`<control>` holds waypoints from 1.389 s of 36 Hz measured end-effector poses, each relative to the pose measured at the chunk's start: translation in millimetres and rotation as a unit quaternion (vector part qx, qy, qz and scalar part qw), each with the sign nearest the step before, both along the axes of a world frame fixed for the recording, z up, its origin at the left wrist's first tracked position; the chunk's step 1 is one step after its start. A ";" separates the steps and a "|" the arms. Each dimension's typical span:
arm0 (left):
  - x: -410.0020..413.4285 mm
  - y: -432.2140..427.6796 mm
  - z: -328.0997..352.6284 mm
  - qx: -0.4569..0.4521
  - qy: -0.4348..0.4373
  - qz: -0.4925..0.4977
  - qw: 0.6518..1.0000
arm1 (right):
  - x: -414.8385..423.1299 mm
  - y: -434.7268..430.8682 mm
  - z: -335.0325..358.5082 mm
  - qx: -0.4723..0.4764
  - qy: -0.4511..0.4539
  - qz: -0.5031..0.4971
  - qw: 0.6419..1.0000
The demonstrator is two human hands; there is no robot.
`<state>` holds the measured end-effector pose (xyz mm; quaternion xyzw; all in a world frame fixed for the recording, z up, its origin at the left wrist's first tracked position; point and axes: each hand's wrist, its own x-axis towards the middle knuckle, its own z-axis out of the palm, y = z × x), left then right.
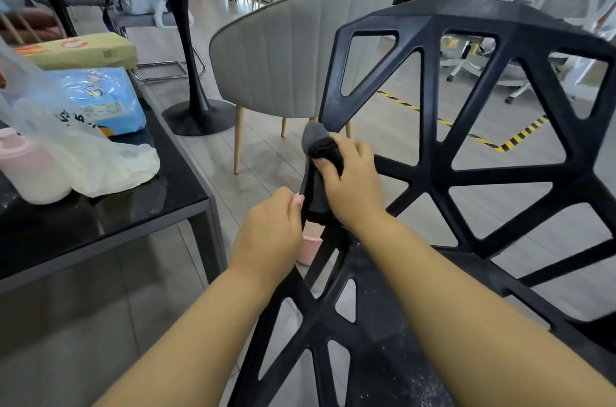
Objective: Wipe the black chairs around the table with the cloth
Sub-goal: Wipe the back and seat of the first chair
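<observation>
A black plastic chair (pixel 433 153) with a lattice of triangular holes fills the right and lower part of the head view. Its seat shows pale dust specks. A dark grey cloth (pixel 316 140) is wrapped around the left upright edge of the chair's back. My right hand (pixel 350 183) is shut on the cloth and presses it against that edge. My left hand (pixel 270 230) sits just below and to the left, pinching the lower end of the cloth beside the chair edge.
A dark glossy table (pixel 116 216) stands at the left with a plastic bag (pixel 83 153), a blue pack (pixel 100 100) and a pink bottle (pixel 30 166). A grey upholstered chair (pixel 283 53) stands behind. A round pedestal table (pixel 186 40) is further back. Pink bucket (pixel 310 250) on floor.
</observation>
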<state>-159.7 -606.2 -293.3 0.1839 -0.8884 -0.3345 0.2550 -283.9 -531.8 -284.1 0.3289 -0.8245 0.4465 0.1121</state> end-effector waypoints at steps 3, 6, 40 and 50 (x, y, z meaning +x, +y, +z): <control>-1.9 -2.7 -0.8 0.007 0.011 -0.004 1.000 | -1.1 1.2 -4.5 0.016 0.001 -0.001 1.000; -3.3 -3.7 -0.7 0.015 0.022 -0.007 1.000 | -3.1 9.3 -10.1 0.025 -0.021 0.014 0.999; 27.6 7.6 1.7 0.144 0.006 0.039 0.989 | 57.3 77.0 -40.8 0.190 0.103 0.045 0.975; 17.2 15.2 -5.1 0.056 0.000 0.062 0.997 | -3.3 18.0 -5.0 0.137 0.083 -0.052 0.986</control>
